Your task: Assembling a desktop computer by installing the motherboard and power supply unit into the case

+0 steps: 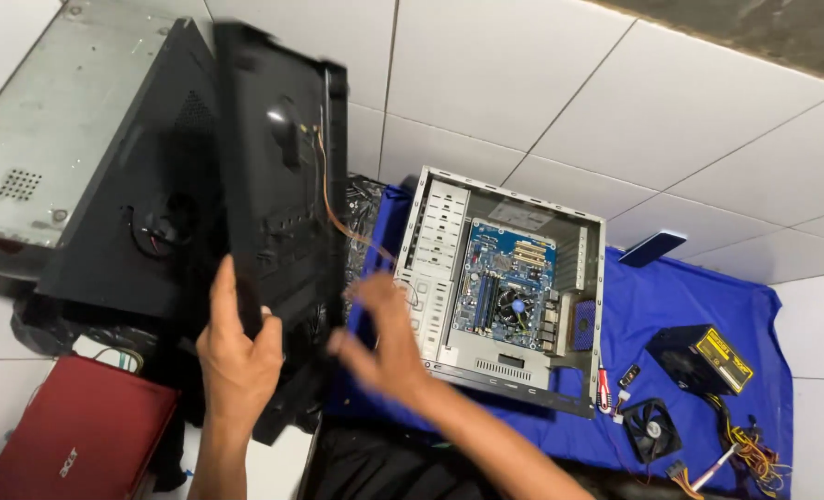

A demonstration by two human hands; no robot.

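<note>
Here, left hand (238,356) grips black front panel (284,176) — yellow-labelled black power supply (701,358) far right.

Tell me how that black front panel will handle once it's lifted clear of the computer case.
The black front panel looks like stiff moulded plastic, probably light: the left hand alone grips its lower edge. An orange wire trails from it, so it may tug or snag.

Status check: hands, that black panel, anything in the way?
Left hand grips black front panel, tilted. Right hand open, blurred, beside it. Orange wire trails toward open case.
</note>
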